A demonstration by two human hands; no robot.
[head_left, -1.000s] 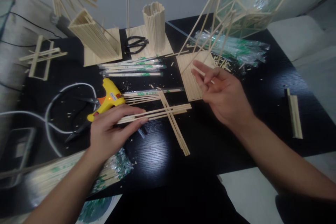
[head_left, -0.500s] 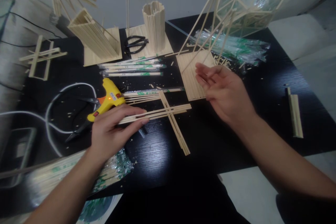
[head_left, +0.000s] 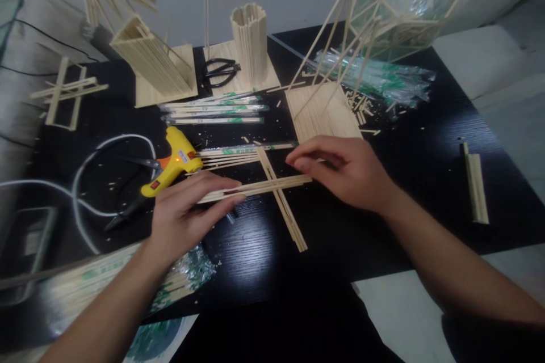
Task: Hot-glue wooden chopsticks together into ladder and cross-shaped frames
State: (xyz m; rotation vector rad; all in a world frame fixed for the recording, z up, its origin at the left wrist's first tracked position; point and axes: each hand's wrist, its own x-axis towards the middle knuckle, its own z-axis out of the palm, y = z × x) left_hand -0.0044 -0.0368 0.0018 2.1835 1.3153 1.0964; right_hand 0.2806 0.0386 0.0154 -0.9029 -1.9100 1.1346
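Pinching the near ends of a few thin wooden sticks (head_left: pixel 266 185) between thumb and fingers, the person's left hand (head_left: pixel 181 207) is at the lower centre of the head view. These sticks extend rightward and cross over a second group of sticks (head_left: pixel 288 218), which runs obliquely toward the near edge of the black counter (head_left: pixel 336 255); together they form an X-like cross.

Right hand (head_left: pixel 344 170): palm down, fingers bent, thumb tip close to the index fingertip, just beside the right end of the held sticks. Contact with them, or a pinch on anything, cannot be told.

Beside the left hand: yellow glue gun (head_left: pixel 179 159), small orange light lit, white cord (head_left: pixel 75 181) looped to its left. Behind it lie wrapped sticks (head_left: pixel 217 110).

Rear of counter: a round stick tower (head_left: pixel 250 45) upright on a flat stick base, black-handled tool (head_left: pixel 221 72) at its foot; to its left, a tilted stick box (head_left: pixel 151 62) on another base.

Beyond the right hand: a stick panel (head_left: pixel 326 116) with slanting sticks rising from it; clear wrappers (head_left: pixel 383 80) with green print lie behind. Far right: short stick bundle (head_left: pixel 477 187).
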